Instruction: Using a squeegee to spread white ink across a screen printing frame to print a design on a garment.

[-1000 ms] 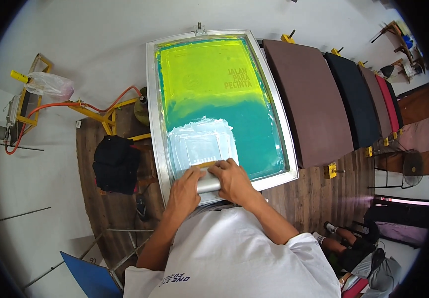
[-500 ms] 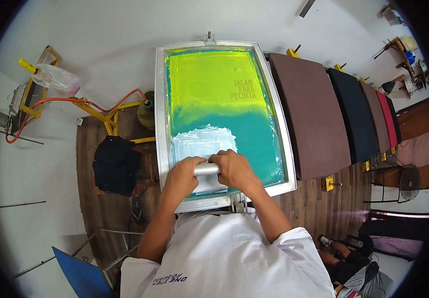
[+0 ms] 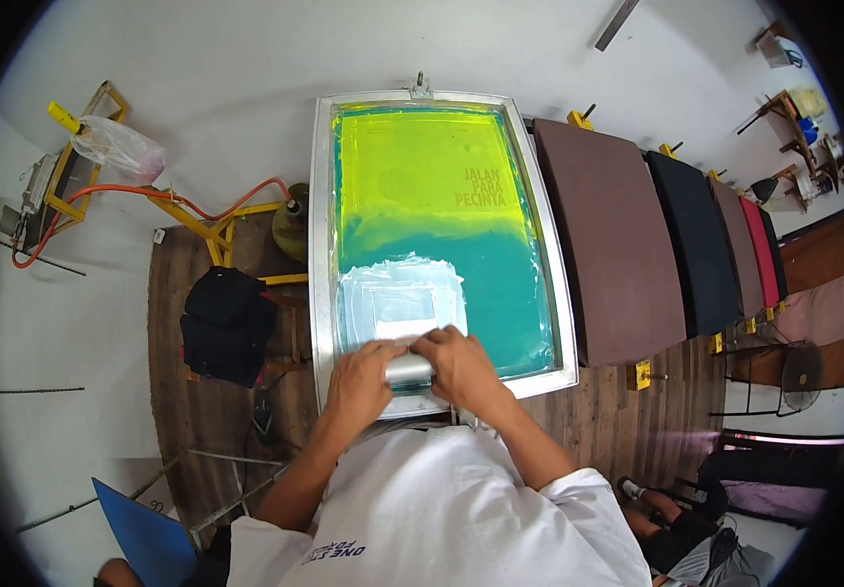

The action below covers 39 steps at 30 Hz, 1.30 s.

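A squeegee (image 3: 408, 369) with a silvery handle lies across the near end of a screen-printing frame (image 3: 561, 298). Both my left hand (image 3: 359, 383) and my right hand (image 3: 461, 370) are closed round its handle, side by side. The handle hides its blade. Yellow-green covers the far half of the mesh (image 3: 412, 157), with lettering at its right; the near half is teal. White ink (image 3: 358, 293) coats a patch at the near left, with a paler square inside it. A thicker white band lies just beyond the handle.
Brown (image 3: 613, 245) and black (image 3: 693, 245) padded boards stand in a row to the right. Dark folded cloth (image 3: 229, 328) and a gas cylinder (image 3: 291, 223) with an orange hose (image 3: 187, 203) are at the left. A blue panel (image 3: 145, 536) leans at lower left; a person's legs (image 3: 662, 519) show at lower right.
My two hands have drawn the squeegee toward my body, to the near edge of the frame. The handle has tilted, and more of the white patch shows beyond it.
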Available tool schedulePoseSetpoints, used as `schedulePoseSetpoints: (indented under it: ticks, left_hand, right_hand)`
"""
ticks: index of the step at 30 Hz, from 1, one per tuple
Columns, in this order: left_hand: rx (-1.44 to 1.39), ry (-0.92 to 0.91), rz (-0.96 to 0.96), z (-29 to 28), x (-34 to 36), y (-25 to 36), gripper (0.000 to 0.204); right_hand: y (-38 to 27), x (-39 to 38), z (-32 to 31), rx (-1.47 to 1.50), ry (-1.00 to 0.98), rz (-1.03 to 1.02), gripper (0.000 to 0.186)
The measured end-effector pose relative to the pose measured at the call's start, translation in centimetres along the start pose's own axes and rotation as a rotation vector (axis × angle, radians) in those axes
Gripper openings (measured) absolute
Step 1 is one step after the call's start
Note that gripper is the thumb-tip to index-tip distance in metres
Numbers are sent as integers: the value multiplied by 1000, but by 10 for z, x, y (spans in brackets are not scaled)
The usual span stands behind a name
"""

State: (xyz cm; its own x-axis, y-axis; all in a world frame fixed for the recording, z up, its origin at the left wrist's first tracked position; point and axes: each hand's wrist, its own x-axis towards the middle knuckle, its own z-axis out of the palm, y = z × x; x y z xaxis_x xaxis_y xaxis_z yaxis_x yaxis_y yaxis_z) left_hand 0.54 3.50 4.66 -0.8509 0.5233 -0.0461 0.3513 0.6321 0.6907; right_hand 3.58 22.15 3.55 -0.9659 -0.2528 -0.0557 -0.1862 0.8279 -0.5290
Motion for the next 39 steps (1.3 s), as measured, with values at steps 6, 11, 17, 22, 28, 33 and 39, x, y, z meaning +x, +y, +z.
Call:
schedulePoseSetpoints:
  ticks: [6, 11, 17, 22, 28, 33, 39]
  left_hand:
    - [122, 99, 98, 16, 13, -21, 49]
    - [127, -43, 51, 23, -30, -9, 56]
    - [22, -121, -3, 0, -22, 1, 43]
    - [54, -44, 15, -12, 44, -20, 42]
    - [78, -158, -65, -20, 99, -39, 37]
    - [95, -137, -76, -16, 90, -29, 41]
    - [124, 39, 42, 9, 53, -36, 47]
  right_hand:
    - [12, 20, 8, -7, 56, 29, 46]
    - [-1, -29, 31, -9, 37, -12, 60]
    - [-7, -22, -3, 89, -123, 5, 51]
    - [26, 45, -10, 7, 39, -59, 34]
    - [42, 95, -18, -70, -59, 87, 26]
    - [40, 90, -12, -71, -97, 121, 28]
    - [23, 51, 8, -55, 68, 103, 36]
